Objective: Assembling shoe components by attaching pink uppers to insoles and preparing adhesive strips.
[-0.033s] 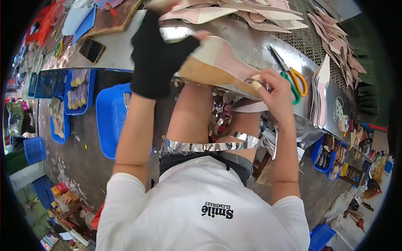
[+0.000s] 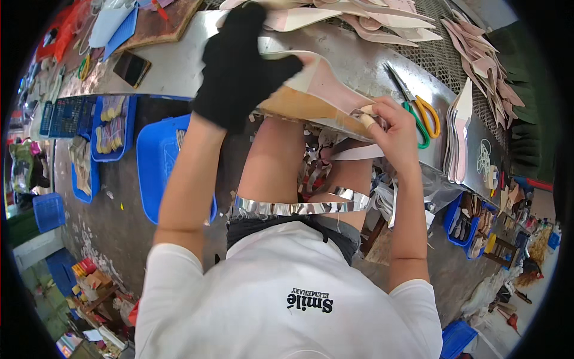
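A curved insole (image 2: 320, 78), cream at its wide end and pale pink toward the narrow end, lies at the near edge of the metal table. My right hand (image 2: 391, 122) pinches its narrow end; the thumb has a tan finger cover, and something small and shiny shows by its tip. In a black glove, my left hand (image 2: 236, 72) is over the table beside the wide end, thumb stretched toward it. Its other fingers are blurred at the top, so their grip is unclear. Below the insole is a tan surface (image 2: 293, 103).
Scissors (image 2: 431, 115) with green and yellow handles lie right of my right hand. Insole pieces (image 2: 382, 24) pile up at the back, with a stack (image 2: 459, 134) at the right. A phone (image 2: 131, 69) lies left. Blue bins (image 2: 156, 155) stand below. Silvery strip (image 2: 287, 209) crosses my thighs.
My gloved left hand has shifted slightly right and upward, its thumb still toward the insole. My right hand and the insole stay nearly in place.
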Demonstrator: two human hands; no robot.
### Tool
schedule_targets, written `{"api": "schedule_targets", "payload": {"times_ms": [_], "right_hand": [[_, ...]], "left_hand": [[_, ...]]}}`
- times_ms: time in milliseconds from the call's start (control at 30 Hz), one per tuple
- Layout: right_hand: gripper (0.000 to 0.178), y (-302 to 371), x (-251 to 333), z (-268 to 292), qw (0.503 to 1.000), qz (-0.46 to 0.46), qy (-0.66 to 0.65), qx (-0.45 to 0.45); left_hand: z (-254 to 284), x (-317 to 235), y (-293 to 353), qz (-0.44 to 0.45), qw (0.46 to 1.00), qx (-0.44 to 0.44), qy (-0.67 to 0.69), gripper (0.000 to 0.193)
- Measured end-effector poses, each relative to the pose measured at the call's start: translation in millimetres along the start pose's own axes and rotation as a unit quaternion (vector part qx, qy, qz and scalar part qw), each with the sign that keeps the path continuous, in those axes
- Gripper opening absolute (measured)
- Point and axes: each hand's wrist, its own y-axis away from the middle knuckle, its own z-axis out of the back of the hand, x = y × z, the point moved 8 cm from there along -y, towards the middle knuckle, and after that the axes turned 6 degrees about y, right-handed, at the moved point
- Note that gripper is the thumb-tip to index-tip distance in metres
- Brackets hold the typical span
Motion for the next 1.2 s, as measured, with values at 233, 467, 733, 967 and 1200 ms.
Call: {"api": "schedule_targets", "payload": {"times_ms": [233,467,733,967,1200], "right_hand": [[0.011,9.0,-16.9,1.9,0.954,-0.101,-0.242,-0.143],[0.014,-51.9,17.0,-29.0,0.973,-0.101,-0.198,-0.062],[0.013,-64.8,8.5,-45.3,0.968,-0.049,-0.226,-0.102],[0.015,-63.0,27.6,-42.2,0.984,-0.023,-0.09,-0.152],[0.016,-66.1,54.9,-39.5,0.978,0.107,0.103,-0.144]], "left_hand": [[-56.6,20.8,29.5,-0.057,0.993,0.097,0.022,0.036],[-58.7,21.1,25.2,0.003,0.992,0.122,0.026,0.037],[-61.5,25.2,19.8,0.022,0.987,0.15,0.059,0.04],[-66.0,32.6,23.8,0.025,0.985,0.146,0.084,0.034],[-59.0,30.8,27.1,-0.051,0.991,0.088,0.084,0.029]]}}
